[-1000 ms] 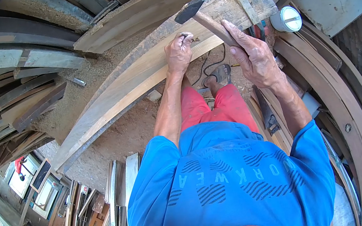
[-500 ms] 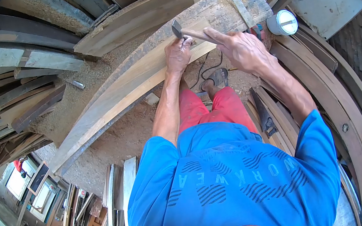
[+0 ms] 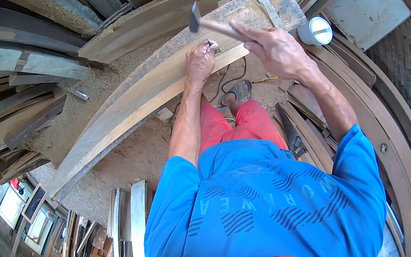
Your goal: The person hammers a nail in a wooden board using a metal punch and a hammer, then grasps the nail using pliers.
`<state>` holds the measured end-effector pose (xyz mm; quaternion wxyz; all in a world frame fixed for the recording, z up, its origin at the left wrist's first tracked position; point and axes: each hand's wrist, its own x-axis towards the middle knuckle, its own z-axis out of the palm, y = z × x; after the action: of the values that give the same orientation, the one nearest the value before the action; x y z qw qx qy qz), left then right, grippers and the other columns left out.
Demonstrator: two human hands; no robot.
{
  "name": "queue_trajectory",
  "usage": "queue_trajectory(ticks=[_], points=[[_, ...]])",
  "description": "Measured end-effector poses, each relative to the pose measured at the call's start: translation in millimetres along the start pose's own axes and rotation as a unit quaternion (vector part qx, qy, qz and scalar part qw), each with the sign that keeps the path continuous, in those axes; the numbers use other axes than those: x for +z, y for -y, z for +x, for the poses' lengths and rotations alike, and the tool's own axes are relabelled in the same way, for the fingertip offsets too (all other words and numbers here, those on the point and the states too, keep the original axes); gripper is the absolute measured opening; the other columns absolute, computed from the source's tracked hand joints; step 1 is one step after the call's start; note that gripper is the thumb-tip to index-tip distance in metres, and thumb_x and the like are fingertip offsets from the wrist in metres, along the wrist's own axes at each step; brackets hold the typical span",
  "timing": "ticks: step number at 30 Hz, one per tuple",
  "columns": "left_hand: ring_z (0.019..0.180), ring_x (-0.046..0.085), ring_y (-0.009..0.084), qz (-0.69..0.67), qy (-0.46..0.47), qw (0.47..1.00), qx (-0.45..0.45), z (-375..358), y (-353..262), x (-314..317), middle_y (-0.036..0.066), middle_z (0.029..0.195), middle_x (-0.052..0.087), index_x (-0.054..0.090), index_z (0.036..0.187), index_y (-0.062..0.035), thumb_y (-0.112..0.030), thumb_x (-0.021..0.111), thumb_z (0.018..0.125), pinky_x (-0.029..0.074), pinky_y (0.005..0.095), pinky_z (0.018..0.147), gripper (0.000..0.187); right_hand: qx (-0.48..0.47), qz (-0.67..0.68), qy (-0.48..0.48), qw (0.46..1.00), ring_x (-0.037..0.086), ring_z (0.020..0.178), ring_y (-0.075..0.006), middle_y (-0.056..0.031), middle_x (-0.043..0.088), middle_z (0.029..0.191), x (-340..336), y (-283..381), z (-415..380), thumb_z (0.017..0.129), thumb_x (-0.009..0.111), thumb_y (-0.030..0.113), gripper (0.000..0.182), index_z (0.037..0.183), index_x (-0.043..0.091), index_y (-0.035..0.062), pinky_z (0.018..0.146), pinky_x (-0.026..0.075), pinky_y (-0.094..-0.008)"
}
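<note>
My right hand is wrapped round the wooden handle of a hammer. Its dark metal head is raised, up and left of my left hand and apart from it. The left hand is closed over a long pale plank, fingers curled round something slim; only a dark end shows at the top of the fist, so its kind is hidden. Small wood chips lie beside this fist. The plank rests along a worn wooden bench that carries a crosswise batten.
A white bucket stands by the bench's right end. A handsaw lies among boards right of my legs. A dark cord crosses the sawdust-covered floor. Curved planks are stacked at the left, and long boards at the right.
My right hand has lifted the hammer, so its head has risen away from the left fist. The left hand stays closed at about the same spot over the plank.
</note>
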<state>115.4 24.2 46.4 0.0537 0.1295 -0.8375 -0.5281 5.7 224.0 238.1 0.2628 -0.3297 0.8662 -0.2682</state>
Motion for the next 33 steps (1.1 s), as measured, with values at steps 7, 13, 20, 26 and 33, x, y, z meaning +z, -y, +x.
queue_trajectory(ticks=[7,13,20,26,33], points=[[0.086,0.077,0.0339,-0.002,0.023,0.998,-0.052,0,-6,-2,0.017,0.092,0.077,0.075,0.101,-0.0034,-0.011,0.072,0.095,0.058,0.0405,0.076,0.010,0.058,-0.048,0.086,0.993,0.073,0.095,-0.0443,-0.0306,0.072,0.108,4,-7,0,0.102,0.061,0.018,0.053,0.153,0.052,0.0066,0.087,0.056,-0.0492],[0.077,0.077,0.0206,0.049,-0.024,0.998,0.032,10,-20,-11,0.012,0.085,0.077,0.073,0.099,-0.0033,-0.014,0.068,0.100,0.058,0.0351,0.071,0.012,-0.006,0.131,-0.172,0.976,0.069,0.112,-0.0454,-0.0314,0.068,0.123,36,-30,-13,0.104,0.059,0.017,0.048,0.150,0.053,0.0054,0.097,0.053,-0.0485],[0.068,0.075,0.0188,0.107,0.045,0.992,-0.045,41,-24,-6,0.010,0.078,0.075,0.073,0.094,-0.0055,-0.015,0.067,0.099,0.057,0.0348,0.065,0.012,0.229,0.094,-0.102,0.964,0.070,0.105,-0.0489,-0.0300,0.072,0.109,127,-85,1,0.100,0.067,0.036,0.049,0.136,0.057,0.0049,0.091,0.055,-0.0542],[0.065,0.072,0.0143,0.093,0.006,0.995,-0.042,36,-20,0,0.006,0.075,0.074,0.072,0.091,-0.0059,-0.019,0.067,0.100,0.056,0.0328,0.063,0.017,0.315,0.053,-0.069,0.945,0.069,0.105,-0.0512,-0.0315,0.072,0.105,134,-84,9,0.096,0.071,0.048,0.052,0.119,0.059,0.0024,0.090,0.053,-0.0596],[0.064,0.071,0.0149,0.133,0.019,0.987,-0.085,48,-17,4,0.005,0.072,0.074,0.073,0.088,-0.0068,-0.021,0.067,0.100,0.055,0.0334,0.064,0.020,0.324,0.090,-0.071,0.939,0.068,0.109,-0.0520,-0.0335,0.071,0.110,140,-89,10,0.096,0.070,0.048,0.054,0.119,0.061,-0.0005,0.093,0.051,-0.0601]])
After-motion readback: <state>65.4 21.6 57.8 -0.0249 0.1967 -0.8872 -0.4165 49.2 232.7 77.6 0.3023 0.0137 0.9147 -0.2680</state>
